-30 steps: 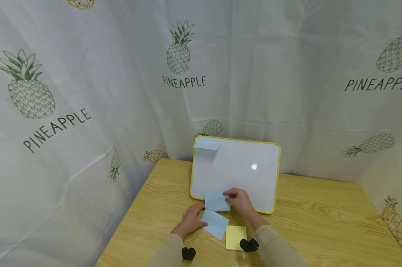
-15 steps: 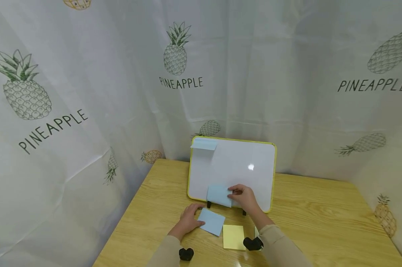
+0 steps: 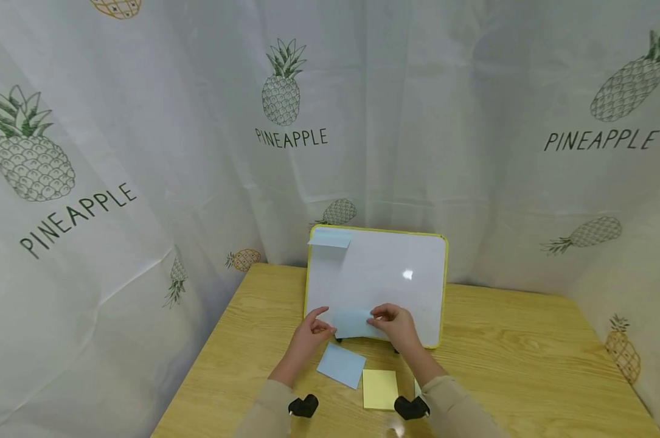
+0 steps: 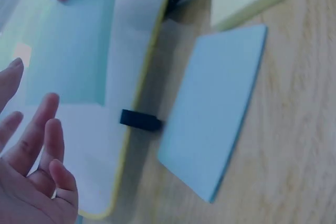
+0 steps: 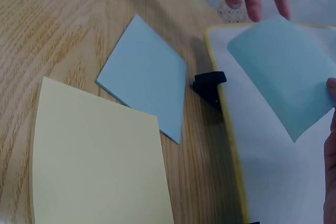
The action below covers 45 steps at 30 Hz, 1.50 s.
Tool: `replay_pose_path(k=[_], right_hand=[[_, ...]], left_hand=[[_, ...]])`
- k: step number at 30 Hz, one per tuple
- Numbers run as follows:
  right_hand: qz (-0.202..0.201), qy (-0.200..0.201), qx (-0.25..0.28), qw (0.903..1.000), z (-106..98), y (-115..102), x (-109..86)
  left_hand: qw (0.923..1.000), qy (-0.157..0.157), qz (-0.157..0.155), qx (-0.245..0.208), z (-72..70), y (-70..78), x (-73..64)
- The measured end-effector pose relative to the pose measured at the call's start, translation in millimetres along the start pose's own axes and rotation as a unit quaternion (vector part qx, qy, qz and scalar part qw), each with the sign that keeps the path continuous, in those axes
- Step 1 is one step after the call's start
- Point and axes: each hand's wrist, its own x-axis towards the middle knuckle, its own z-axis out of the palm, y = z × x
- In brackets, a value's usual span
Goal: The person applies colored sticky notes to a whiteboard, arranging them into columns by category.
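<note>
The right hand [image 3: 396, 322] pinches one edge of a loose blue sticky note [image 3: 353, 322] between thumb and fingers, at the lower part of a yellow-rimmed whiteboard [image 3: 381, 277]; the left hand [image 3: 306, 336], its fingers loosely spread and gripping nothing, is at the note's opposite edge, though whether a fingertip touches it I cannot tell; a second blue sticky note [image 3: 330, 238] juts from the whiteboard's upper left corner; on the wooden tabletop [image 3: 505, 353] lie a blue sticky-note pad [image 3: 341, 365] and, near it, a yellow sticky-note pad [image 3: 380, 388].
</note>
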Motion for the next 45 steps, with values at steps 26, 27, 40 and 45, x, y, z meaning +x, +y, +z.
replay_pose_path(k=[26, 27, 40, 45], right_hand=[[-0.026, -0.005, 0.105, 0.9941, 32, -29, 25.3], [-0.021, 0.001, 0.101, 0.9946, 33, -29, 28.3], [0.004, 0.052, 0.029, 0.9982, 48, -44, 67.6], [0.024, 0.055, 0.017, 0.9981, 54, -43, 73.8]], left_hand=[[0.9799, 0.143, -0.048, -0.131, -27.0, 43.1, 46.4], [0.9789, 0.151, -0.046, -0.130, -26.8, 44.1, 48.3], [0.9776, 0.186, -0.038, -0.091, -33.3, 50.6, 79.2], [0.9809, 0.176, -0.040, -0.072, -35.3, 50.1, 86.1]])
